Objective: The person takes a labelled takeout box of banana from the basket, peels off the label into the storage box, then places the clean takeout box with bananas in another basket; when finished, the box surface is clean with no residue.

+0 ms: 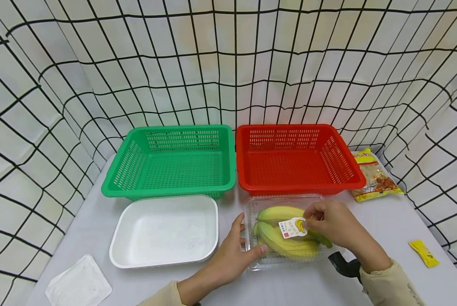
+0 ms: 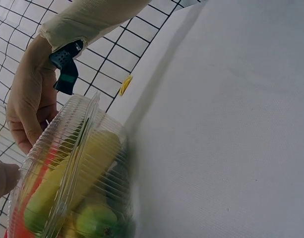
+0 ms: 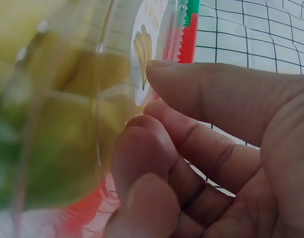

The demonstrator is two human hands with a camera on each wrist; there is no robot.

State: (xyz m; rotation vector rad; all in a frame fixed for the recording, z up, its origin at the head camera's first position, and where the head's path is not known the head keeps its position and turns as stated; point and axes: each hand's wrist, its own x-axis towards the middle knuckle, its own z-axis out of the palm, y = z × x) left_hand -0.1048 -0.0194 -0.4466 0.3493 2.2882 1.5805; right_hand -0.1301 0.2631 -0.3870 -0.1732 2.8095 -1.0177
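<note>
In the head view a clear plastic clamshell box (image 1: 274,198) holds several yellow-green bananas (image 1: 285,243). A white label (image 1: 290,228) with a banana picture sits on the lid. My left hand (image 1: 232,256) rests at the box's left side, fingers fairly straight, its thumb against the front of the lid. Thumb and curled fingers of my right hand (image 1: 333,224) pinch the label's right end. Close up in the right wrist view, that thumb lies on the label's tip (image 3: 142,54). The left wrist view catches the box's ridged side (image 2: 75,171) and only part of the left thumb.
Behind the box stands a red basket (image 1: 297,188), with a green basket (image 1: 171,189) beside it. A white tray (image 1: 165,231) lies to the left, near a white square packet (image 1: 79,282). At right are a yellow-topped food bag (image 1: 375,176) and a small yellow packet (image 1: 423,253). Black grid netting surrounds the table.
</note>
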